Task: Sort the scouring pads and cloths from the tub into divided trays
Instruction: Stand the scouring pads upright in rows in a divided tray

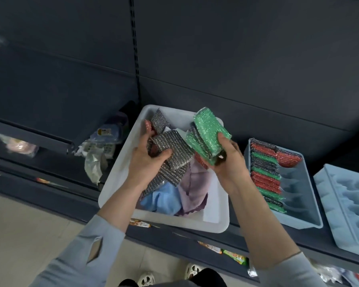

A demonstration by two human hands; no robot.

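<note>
A white tub sits on a dark shelf and holds silver, red and green scouring pads, a blue cloth and a lilac cloth. Over the tub, my left hand grips a bunch of silver scouring pads. My right hand holds a stack of green scouring pads above the tub's right side. To the right stands a blue divided tray with a row of red, green and dark pads down its left column.
A second blue divided tray lies at the far right, its slots bare. Packaged goods and crumpled plastic sit on the shelf left of the tub. Dark shelving rises behind. Beige floor and my shoes show below.
</note>
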